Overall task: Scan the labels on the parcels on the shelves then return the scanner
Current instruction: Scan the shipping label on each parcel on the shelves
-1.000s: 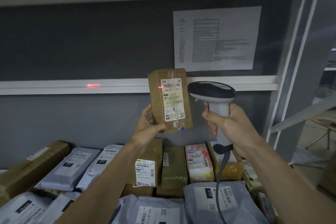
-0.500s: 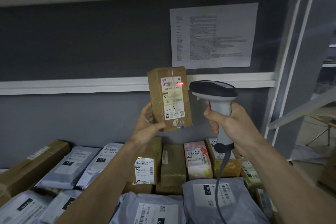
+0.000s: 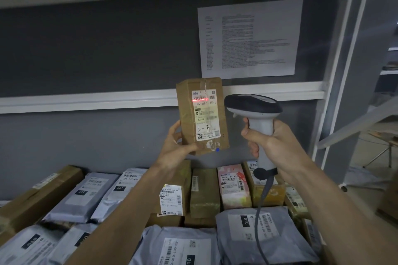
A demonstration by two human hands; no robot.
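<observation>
The left hand point(image 3: 175, 149) is curled round the lower left corner of a small brown parcel point(image 3: 202, 115), which is held upright above the shelf with its label point(image 3: 205, 114) turned toward the camera. The scanner point(image 3: 253, 106) is gripped by its handle in the right hand point(image 3: 273, 146), all fingers wrapped round it, with its head just beside the parcel's right edge and its cable point(image 3: 261, 204) hanging down over the goods below. A red scan line point(image 3: 200, 99) is seen lying across the barcode at the top of the label, so this parcel is judged to be in the act of being read. Many other parcels point(image 3: 233, 186), boxes and grey mailer bags point(image 3: 258, 232), are lying on the shelf beneath. How many have been scanned cannot be told; the scanner's return is plainly not yet done.
</observation>
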